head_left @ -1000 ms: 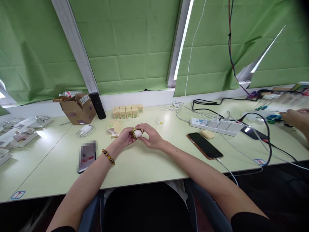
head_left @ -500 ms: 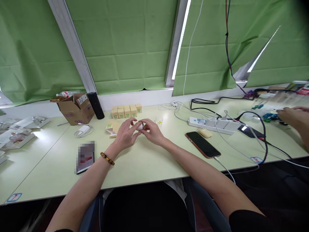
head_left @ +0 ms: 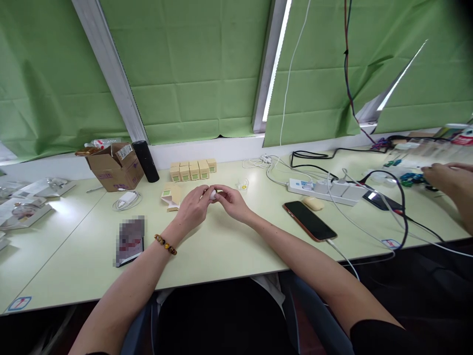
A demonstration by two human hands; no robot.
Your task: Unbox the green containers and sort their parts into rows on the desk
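Note:
Between the fingertips of both hands is a small rounded white object (head_left: 213,195), mostly covered, so its kind does not show. My left hand (head_left: 192,206) pinches it from the left, and a beaded bracelet circles that wrist. From the other side my right hand (head_left: 233,203) closes its fingers on the same object. An opened small cardboard box (head_left: 171,197) lies just left of my left hand. Past my right hand sits a small clear plastic piece with a yellow spot (head_left: 243,185). Several closed small boxes (head_left: 189,171) stand in a row behind the hands.
To the right lie a phone (head_left: 309,220) on a cable, a cream-coloured case (head_left: 313,203) and a power strip (head_left: 325,191). At left are a carton (head_left: 115,167), a black cylinder (head_left: 145,161), a charger (head_left: 126,199) and a blurred device (head_left: 130,240). Another person's hand (head_left: 449,178) works at far right.
My hands have drawn closer together around the white object, and my fingers now cover more of it. It has shifted slightly left.

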